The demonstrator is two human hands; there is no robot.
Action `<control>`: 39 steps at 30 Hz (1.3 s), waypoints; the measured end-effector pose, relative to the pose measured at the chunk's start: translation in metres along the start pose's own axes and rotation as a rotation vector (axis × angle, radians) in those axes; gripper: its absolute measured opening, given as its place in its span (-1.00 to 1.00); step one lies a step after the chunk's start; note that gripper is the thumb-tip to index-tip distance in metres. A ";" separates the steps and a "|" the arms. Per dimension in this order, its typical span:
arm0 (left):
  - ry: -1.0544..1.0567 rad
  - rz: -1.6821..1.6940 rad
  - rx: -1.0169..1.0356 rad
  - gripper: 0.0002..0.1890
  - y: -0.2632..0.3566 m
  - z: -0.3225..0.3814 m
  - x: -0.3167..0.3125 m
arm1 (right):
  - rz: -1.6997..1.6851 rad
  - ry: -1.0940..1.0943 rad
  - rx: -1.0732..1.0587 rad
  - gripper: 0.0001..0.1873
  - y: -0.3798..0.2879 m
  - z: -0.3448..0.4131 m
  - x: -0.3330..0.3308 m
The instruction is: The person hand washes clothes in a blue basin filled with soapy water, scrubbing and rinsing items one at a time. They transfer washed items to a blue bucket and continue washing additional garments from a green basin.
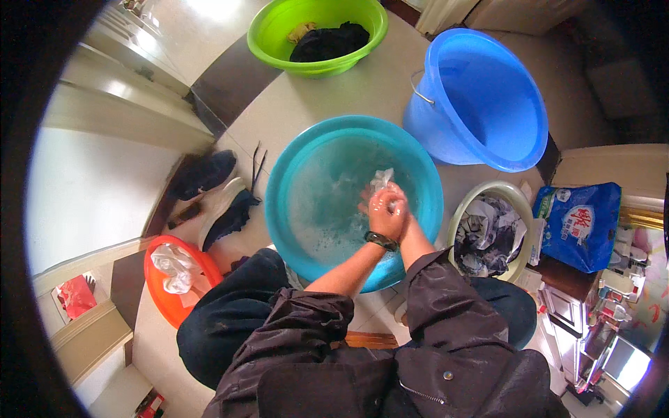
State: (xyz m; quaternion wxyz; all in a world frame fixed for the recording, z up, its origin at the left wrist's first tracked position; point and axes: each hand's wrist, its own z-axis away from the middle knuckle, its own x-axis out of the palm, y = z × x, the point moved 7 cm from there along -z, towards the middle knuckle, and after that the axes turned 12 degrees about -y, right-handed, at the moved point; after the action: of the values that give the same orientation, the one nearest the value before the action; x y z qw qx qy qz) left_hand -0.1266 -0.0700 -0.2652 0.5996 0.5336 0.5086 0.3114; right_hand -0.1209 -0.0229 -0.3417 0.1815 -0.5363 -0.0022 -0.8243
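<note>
A turquoise plastic basin (282,209) of cloudy, sudsy water stands on the floor between my knees. Over its right half my two wet hands are pressed together. My left hand (383,215), with a dark watch (381,241) at its wrist, closes around a small wet white cloth (382,178). Pressed against it is my right hand (401,201), also gripping the cloth and partly covered by the left. Part of the cloth sticks out beyond the fingers, just above the water. How much lies inside the fists is hidden.
A blue bucket (418,125) stands beyond the basin to the right, a green basin (319,67) with dark clothing ahead. Right are a pale tub (460,209) of laundry and a blue detergent bag (580,224); left, shoes (225,214), a brush (185,214) and an orange basin (157,277) holding white cloth.
</note>
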 end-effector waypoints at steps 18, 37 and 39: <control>-0.405 -0.593 -0.396 -0.68 -0.108 -0.012 -0.036 | 0.137 0.101 0.273 -0.40 0.043 0.005 0.005; 0.111 -0.258 -0.252 -0.60 0.019 -0.017 -0.025 | 0.118 -0.099 -0.140 -0.44 -0.004 0.016 0.050; 0.066 -0.294 -0.299 -0.60 0.016 -0.017 -0.025 | 0.045 -0.080 -0.224 -0.39 -0.003 0.025 0.046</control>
State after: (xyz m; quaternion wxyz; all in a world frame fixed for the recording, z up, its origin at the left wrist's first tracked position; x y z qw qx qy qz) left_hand -0.1475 -0.0835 -0.2415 0.6942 0.3483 0.5486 0.3096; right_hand -0.1161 -0.0287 -0.2894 0.1386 -0.5855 0.0946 -0.7931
